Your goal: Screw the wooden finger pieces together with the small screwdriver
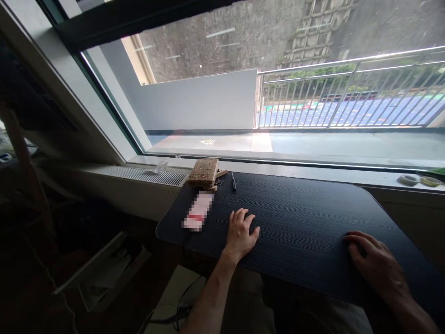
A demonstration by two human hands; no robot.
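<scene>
My left hand (240,234) lies palm down on the black table (295,208), its fingers spread and nothing in it. Toward the table's right side rests my right hand (377,264), loosely bent, with a gap between thumb and fingers and no object visible in it. Left of my left hand is a blurred pinkish-white flat item with a red band (199,212). Beyond it sits a block of brown pressed chipboard (203,172), with small wooden pieces (221,173) partly hidden behind it. A dark-handled screwdriver (234,183) lies close to the block, near some small metal bits (219,182).
A window with a sill (278,172) borders the table's far edge. Rolls of tape (409,179) lie on the sill at right. At left are a vent grille (149,175) with clear plastic (160,167) on it, and an open box (111,273) lower down.
</scene>
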